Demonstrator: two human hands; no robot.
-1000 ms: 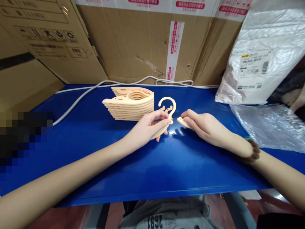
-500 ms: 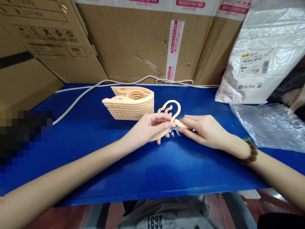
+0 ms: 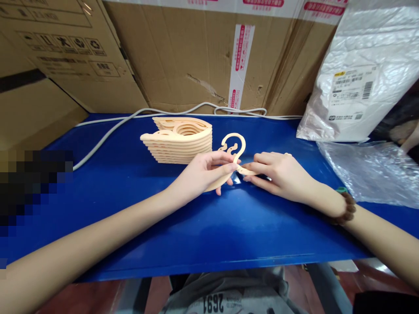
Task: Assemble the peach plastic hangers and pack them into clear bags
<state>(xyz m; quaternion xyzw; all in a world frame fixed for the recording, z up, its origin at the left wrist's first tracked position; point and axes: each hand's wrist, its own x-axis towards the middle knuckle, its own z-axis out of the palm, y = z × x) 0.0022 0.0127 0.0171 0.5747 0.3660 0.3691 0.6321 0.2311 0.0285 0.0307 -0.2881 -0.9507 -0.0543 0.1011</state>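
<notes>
Cream plastic pieces with a curved hook (image 3: 242,144) are held between both hands above the blue table (image 3: 196,235). My left hand (image 3: 207,172) is closed on the curved body below the hook, thumb on top. My right hand (image 3: 278,174) pinches a short cream arm piece (image 3: 245,171) that meets the hook's base at my left fingertips. Whether the two are joined cannot be made out. Just behind, small cream hook shapes (image 3: 232,148) show past the large hook. A neat stack of cream hanger parts (image 3: 178,146) stands to the left of the hook.
Cardboard boxes (image 3: 183,56) line the back, with a white cable (image 3: 108,136) running before them. At the right are a white plastic mailing bag (image 3: 352,83) and a clear plastic bag (image 3: 373,172). The table's front edge (image 3: 222,268) lies near my body.
The hook has tilted and shifted slightly left and up. The arm piece now sits flatter against its base, and my right fingers have moved a little with it.
</notes>
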